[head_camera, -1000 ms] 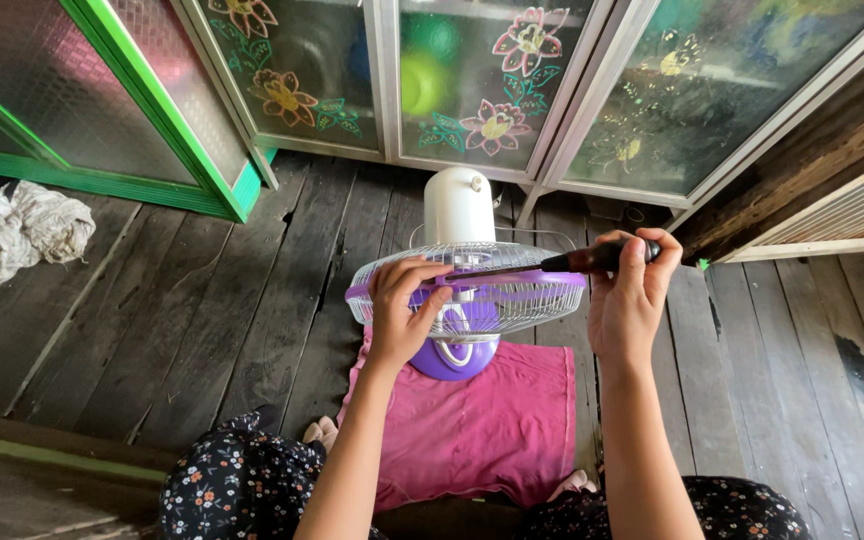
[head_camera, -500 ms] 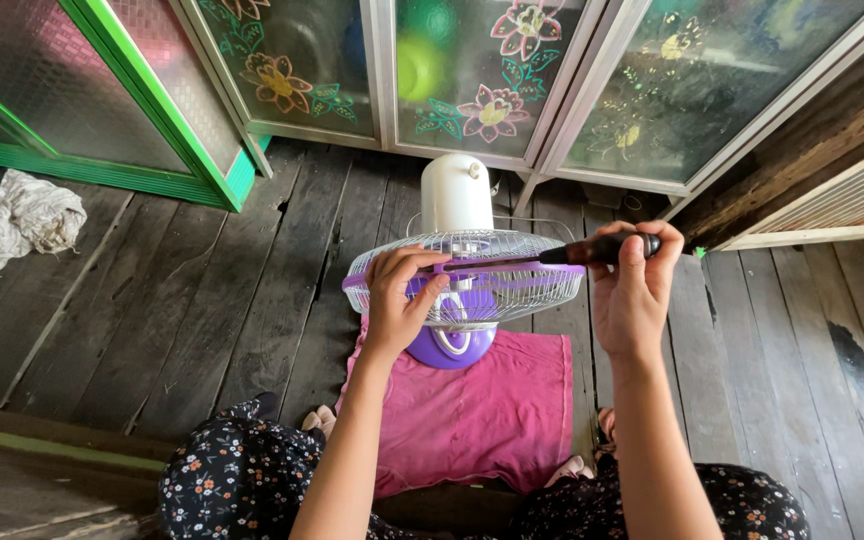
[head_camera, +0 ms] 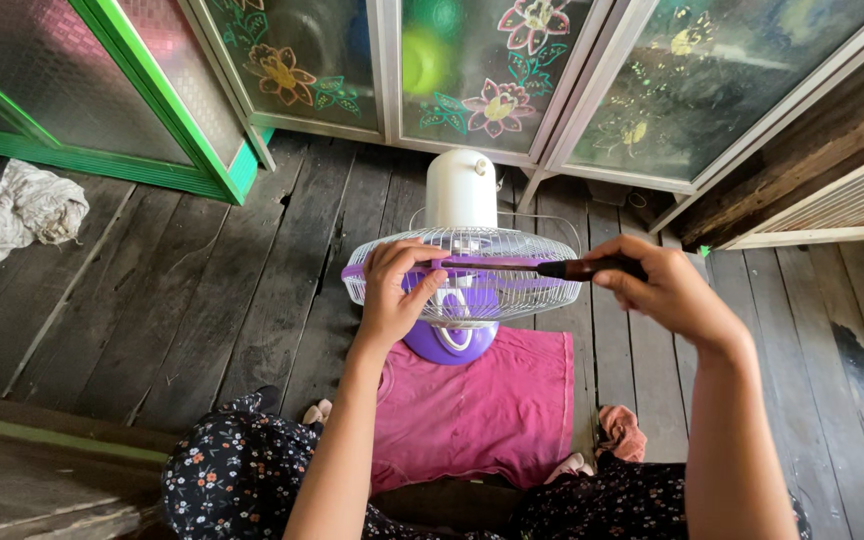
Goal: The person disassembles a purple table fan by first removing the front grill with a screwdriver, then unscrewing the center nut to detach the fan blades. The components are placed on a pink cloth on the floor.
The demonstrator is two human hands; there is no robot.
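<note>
Screwdriver tip hidden behind fan grille

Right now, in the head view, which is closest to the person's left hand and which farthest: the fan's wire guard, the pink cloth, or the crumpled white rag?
1. Wire guard: gripped by the left hand.
2. Pink cloth: on the floor under the fan.
3. White rag: far left floor.

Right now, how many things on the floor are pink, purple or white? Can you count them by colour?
Pink: 2, the big cloth and a small crumpled rag.
Purple: 1, the fan with its purple rim.
White: 1, the crumpled cloth.
Total: 4.
</note>
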